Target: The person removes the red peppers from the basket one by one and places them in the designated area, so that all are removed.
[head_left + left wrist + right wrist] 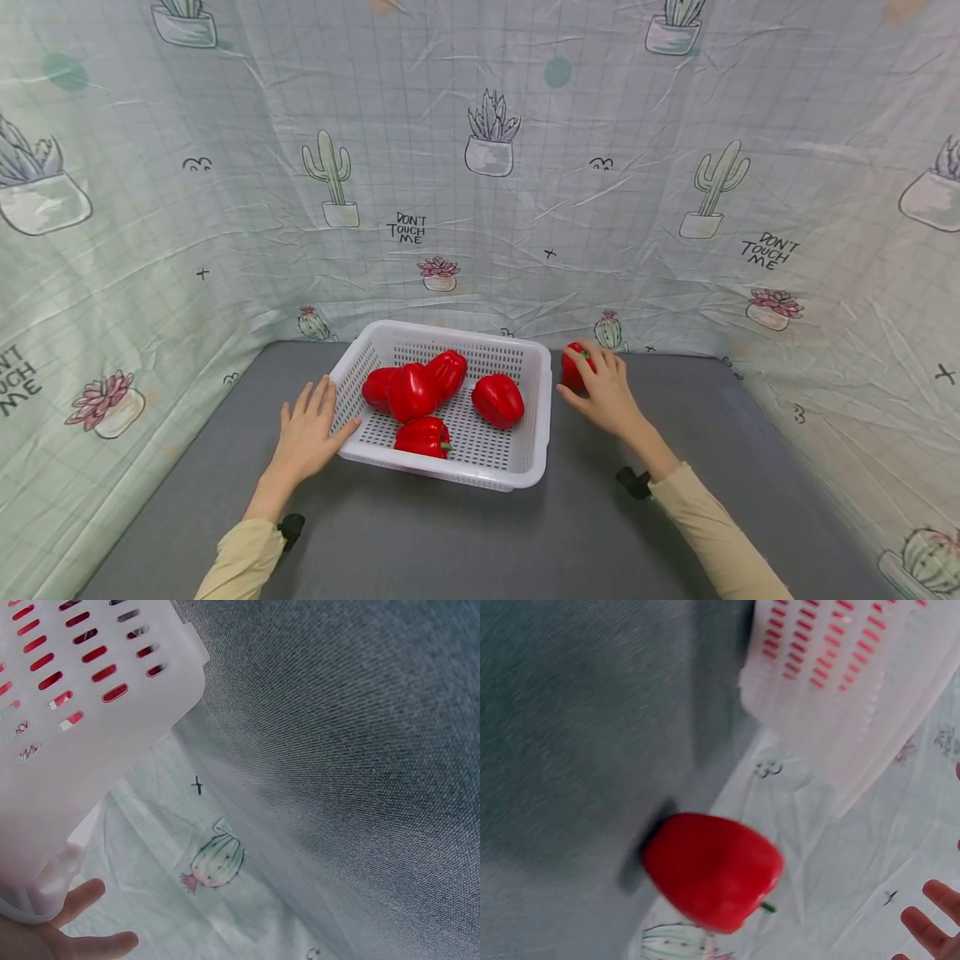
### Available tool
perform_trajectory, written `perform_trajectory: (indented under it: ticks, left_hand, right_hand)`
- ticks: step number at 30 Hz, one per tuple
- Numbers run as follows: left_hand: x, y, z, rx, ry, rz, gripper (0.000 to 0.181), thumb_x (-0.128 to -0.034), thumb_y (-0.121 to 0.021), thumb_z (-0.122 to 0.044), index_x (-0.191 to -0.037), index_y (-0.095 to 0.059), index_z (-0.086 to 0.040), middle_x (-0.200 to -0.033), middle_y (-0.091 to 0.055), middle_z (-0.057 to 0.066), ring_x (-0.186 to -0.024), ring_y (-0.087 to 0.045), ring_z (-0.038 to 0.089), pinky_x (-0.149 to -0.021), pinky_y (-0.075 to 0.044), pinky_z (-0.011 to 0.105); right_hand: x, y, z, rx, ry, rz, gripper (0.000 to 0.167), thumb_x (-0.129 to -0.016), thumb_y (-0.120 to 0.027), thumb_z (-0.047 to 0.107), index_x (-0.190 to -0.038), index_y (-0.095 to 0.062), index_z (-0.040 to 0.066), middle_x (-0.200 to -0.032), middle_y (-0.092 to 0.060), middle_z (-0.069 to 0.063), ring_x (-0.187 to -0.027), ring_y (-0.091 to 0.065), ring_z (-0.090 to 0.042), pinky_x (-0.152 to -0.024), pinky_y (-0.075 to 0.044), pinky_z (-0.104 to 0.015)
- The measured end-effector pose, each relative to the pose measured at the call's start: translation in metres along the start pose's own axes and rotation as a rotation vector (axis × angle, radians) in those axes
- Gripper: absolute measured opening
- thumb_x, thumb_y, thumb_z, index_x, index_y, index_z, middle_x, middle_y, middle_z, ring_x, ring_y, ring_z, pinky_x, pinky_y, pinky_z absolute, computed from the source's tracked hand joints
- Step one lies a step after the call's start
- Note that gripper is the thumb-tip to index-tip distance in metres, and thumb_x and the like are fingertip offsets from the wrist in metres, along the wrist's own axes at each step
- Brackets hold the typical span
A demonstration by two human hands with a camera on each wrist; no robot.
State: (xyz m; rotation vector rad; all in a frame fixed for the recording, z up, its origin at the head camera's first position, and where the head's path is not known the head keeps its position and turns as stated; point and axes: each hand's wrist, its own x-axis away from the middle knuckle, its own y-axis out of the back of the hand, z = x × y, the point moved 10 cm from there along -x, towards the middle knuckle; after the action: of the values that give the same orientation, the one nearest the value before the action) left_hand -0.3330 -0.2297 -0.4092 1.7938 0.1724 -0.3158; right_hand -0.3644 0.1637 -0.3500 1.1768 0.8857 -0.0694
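A white perforated basket (531, 467) holds several red bell peppers (498, 401). My left hand (306, 437) lies with spread fingers at the basket's left rim, the thumb by its front corner; in the left wrist view the fingers (86, 930) show beside the basket wall (97, 754). To the right of the basket, one red pepper (572, 368) with a green stem stands on the grey table. My right hand (609, 400) reaches over that pepper with its fingers apart. In the right wrist view the fingers (930, 930) are clear of the pepper (712, 870).
The grey table (465, 542) extends in front of the basket and to both sides. Light sheeting (495, 250) printed with cactus drawings hangs behind the table and along its left and right sides.
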Motion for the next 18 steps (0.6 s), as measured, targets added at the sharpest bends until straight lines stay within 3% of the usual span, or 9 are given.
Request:
perform_trajectory:
  ticks: [8,18]
  left_hand:
    - [0.0,0.001,0.0,-0.002,-0.002,0.0,0.079,-0.081,-0.054,-0.043,-0.135,-0.028,0.008,-0.142,-0.025,0.027,-0.129,-0.019,0.046,-0.097,-0.011,0.069]
    - [0.001,0.001,-0.001,0.001,0.004,0.008,0.079,-0.0809,-0.055,-0.042,-0.135,-0.027,0.009,-0.142,-0.024,0.028,-0.129,-0.018,0.047,-0.097,-0.01,0.069]
  right_hand:
    - [-0.007,-0.002,0.023,-0.024,0.029,0.032,0.059,-0.075,-0.068,0.028,-0.127,-0.046,0.01,-0.13,-0.043,-0.016,-0.114,-0.039,-0.034,-0.092,-0.03,-0.054]
    - [-0.014,-0.033,0.047,-0.047,0.038,0.15,0.059,-0.076,-0.067,0.026,-0.128,-0.046,0.007,-0.133,-0.043,-0.015,-0.117,-0.04,-0.031,-0.097,-0.03,-0.053]
